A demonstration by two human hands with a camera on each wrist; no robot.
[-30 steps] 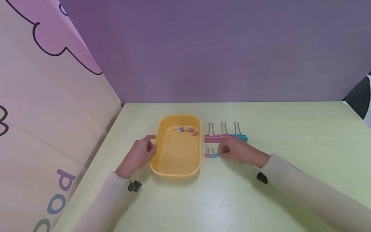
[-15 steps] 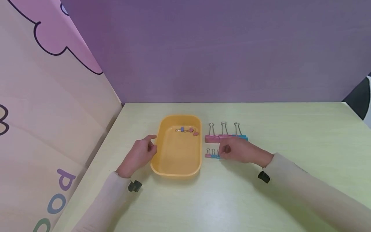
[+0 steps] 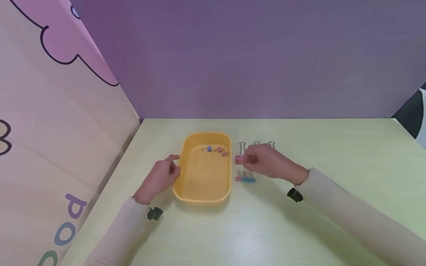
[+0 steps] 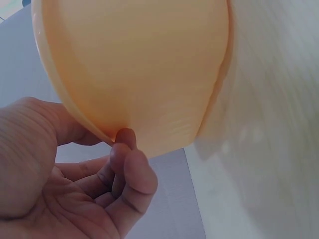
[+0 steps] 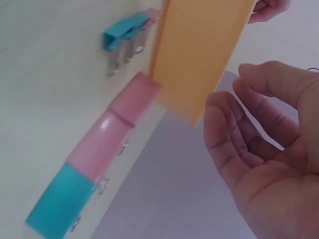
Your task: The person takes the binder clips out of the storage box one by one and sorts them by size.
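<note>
right hand (image 3: 264,162) slack, over large clips (image 5: 107,134) | left hand (image 3: 163,176) loose, touching tray (image 3: 204,195)

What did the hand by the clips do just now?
The right hand moved away from the small clips, back to the big clips; it holds nothing. The left hand stayed at the yellow tray, and no clip moved.

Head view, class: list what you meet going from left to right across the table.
left hand → yellow tray → three small binder clips → right hand
</note>
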